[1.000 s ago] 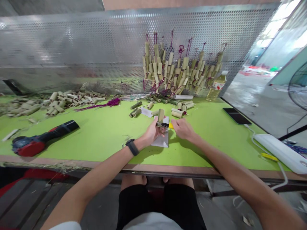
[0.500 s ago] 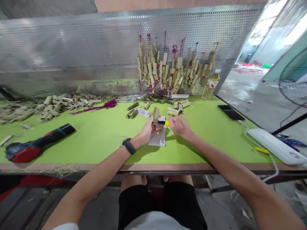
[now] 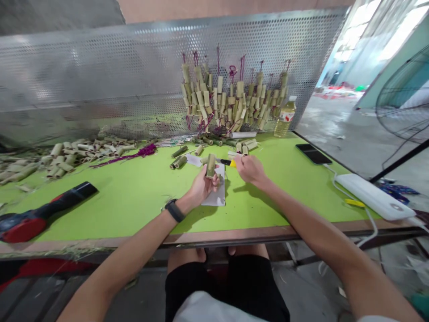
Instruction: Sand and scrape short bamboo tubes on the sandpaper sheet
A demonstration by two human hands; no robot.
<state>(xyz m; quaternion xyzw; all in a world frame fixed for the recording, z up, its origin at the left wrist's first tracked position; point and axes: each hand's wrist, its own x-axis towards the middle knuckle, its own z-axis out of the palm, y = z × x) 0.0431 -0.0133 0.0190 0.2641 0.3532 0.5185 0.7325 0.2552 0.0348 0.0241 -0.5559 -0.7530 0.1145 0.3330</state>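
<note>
My left hand is closed around a short bamboo tube, held tilted above a white sheet of paper. My right hand grips the yellow handle of a utility knife. The knife's black front part points left at the bamboo, and a small gap shows between them. Behind my hands, a few short bamboo pieces lie on the green tabletop.
Piled bamboo pieces and purple cord lie at the back left. A red-and-black power tool rests in front. Strung bamboo hangs on the perforated metal panel. A bottle, phone and white power bank stand or lie right.
My right hand has drawn the knife slightly away from the bamboo tube, which it met before. The tube has tipped in my left hand. The whole view has shifted a little.
</note>
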